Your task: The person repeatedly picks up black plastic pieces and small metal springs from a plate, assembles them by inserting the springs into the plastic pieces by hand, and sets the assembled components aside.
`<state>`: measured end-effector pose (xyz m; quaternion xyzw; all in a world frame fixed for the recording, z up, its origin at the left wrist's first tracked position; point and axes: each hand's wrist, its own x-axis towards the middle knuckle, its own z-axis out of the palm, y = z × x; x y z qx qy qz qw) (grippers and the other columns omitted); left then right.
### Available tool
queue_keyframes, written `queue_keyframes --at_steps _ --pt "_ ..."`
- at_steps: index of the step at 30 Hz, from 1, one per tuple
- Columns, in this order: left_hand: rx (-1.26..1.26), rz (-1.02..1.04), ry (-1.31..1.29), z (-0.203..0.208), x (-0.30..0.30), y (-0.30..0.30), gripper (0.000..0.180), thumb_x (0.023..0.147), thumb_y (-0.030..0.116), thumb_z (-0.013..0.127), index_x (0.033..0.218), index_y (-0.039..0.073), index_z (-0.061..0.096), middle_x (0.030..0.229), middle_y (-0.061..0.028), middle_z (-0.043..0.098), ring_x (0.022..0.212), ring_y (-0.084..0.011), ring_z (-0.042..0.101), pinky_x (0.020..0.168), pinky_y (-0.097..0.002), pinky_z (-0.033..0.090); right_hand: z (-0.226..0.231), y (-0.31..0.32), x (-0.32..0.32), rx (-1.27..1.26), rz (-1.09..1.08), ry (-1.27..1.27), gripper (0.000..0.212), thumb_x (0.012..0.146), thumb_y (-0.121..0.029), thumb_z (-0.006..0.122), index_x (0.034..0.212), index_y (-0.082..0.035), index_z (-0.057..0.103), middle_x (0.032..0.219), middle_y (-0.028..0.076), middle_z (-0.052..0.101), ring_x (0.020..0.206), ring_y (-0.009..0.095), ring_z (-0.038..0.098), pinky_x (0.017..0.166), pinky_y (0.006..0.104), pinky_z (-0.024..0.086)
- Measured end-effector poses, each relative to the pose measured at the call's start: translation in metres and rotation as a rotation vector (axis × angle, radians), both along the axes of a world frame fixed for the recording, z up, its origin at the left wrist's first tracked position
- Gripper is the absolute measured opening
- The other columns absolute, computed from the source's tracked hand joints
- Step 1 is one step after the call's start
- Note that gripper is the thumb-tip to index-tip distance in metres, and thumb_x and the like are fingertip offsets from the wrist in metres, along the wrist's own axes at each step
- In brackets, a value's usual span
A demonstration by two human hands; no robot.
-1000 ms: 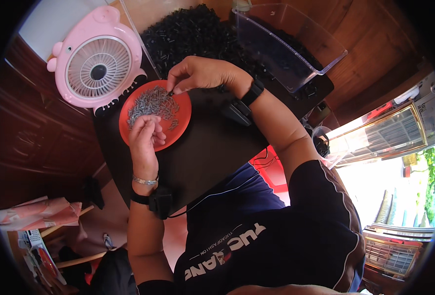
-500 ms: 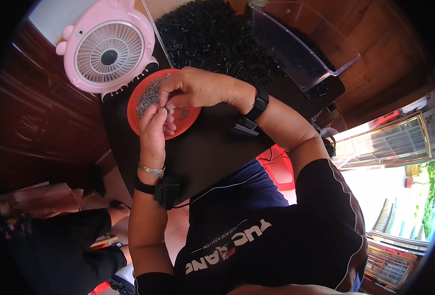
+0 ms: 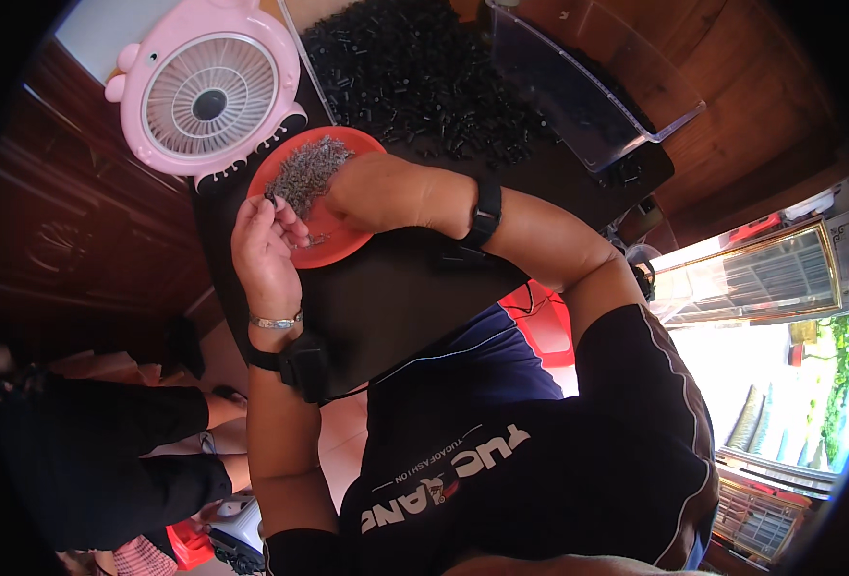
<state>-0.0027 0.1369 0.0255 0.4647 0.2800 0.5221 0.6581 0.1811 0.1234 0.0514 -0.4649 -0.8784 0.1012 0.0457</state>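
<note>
My left hand (image 3: 269, 252) is at the left rim of an orange-red round dish (image 3: 333, 252), palm up. A small black piece (image 3: 270, 198) is pinched between its thumb and forefinger, much like those in the heap behind. Small grey metal pieces (image 3: 311, 171) lie piled in the dish, with a few loose near its front. Over the dish's right side, my right hand (image 3: 372, 192) reaches down toward the grey pieces. Its fingers are hidden behind the back of the hand.
A pink animal-shaped fan (image 3: 210, 101) stands behind the dish at the left. A wide heap of small black cylindrical pieces (image 3: 405, 77) covers the table's far side, beside a clear plastic bin (image 3: 626, 134). Another person's legs (image 3: 208, 413) show at lower left.
My hands were together over the dish and are now apart. The left has moved left with the black piece, and the right has lowered into the dish. The other person's legs have shifted.
</note>
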Motion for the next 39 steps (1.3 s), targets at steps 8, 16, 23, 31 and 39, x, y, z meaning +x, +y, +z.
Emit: queue_keyframes --at_steps 8,16,23,31,39 --pt "0.009 0.013 0.036 0.001 0.001 0.001 0.015 0.090 0.020 0.049 0.090 0.005 0.051 0.076 -0.0032 0.054 0.061 -0.0131 0.053 0.055 -0.0241 0.040 -0.023 0.010 0.001 0.258 -0.034 0.221 0.014 0.073 -0.012 0.058 0.079 -0.001 0.064 0.074 0.014 0.063 0.074 0.032 0.062 0.069 0.0393 0.049" --pt "0.003 -0.038 0.067 0.004 0.002 -0.002 0.017 0.091 0.020 0.047 0.092 0.004 0.052 0.077 -0.0028 0.055 0.063 -0.0118 0.053 0.057 -0.0235 0.040 -0.014 0.029 0.020 -0.460 -0.165 1.056 0.015 0.082 -0.014 0.064 0.090 -0.002 0.064 0.077 0.003 0.065 0.071 0.011 0.061 0.064 0.0238 0.048" --pt "0.046 -0.115 0.097 0.000 0.007 -0.006 0.019 0.093 0.021 0.046 0.095 0.003 0.054 0.084 -0.0043 0.058 0.068 -0.0114 0.055 0.060 -0.0231 0.042 -0.003 0.022 0.016 -0.557 -0.210 1.260 0.011 0.082 -0.012 0.065 0.087 -0.003 0.066 0.076 0.001 0.064 0.069 0.006 0.058 0.062 0.0184 0.046" --pt "-0.033 -0.173 -0.036 0.003 0.011 -0.009 0.018 0.093 0.019 0.046 0.095 0.003 0.053 0.088 -0.0055 0.058 0.074 -0.0154 0.056 0.065 -0.0276 0.044 -0.015 0.021 0.005 -0.431 -0.040 1.243 0.010 0.084 -0.009 0.063 0.090 -0.001 0.064 0.080 0.000 0.063 0.075 0.007 0.057 0.071 0.0217 0.046" --pt "-0.279 -0.406 -0.352 -0.003 0.001 0.003 0.016 0.093 0.020 0.044 0.090 0.006 0.050 0.079 -0.0043 0.047 0.068 -0.0180 0.046 0.060 -0.0283 0.038 -0.012 0.016 0.000 -0.202 0.005 1.059 0.009 0.083 -0.009 0.060 0.086 0.000 0.061 0.082 0.004 0.063 0.078 0.012 0.058 0.073 0.0261 0.046"
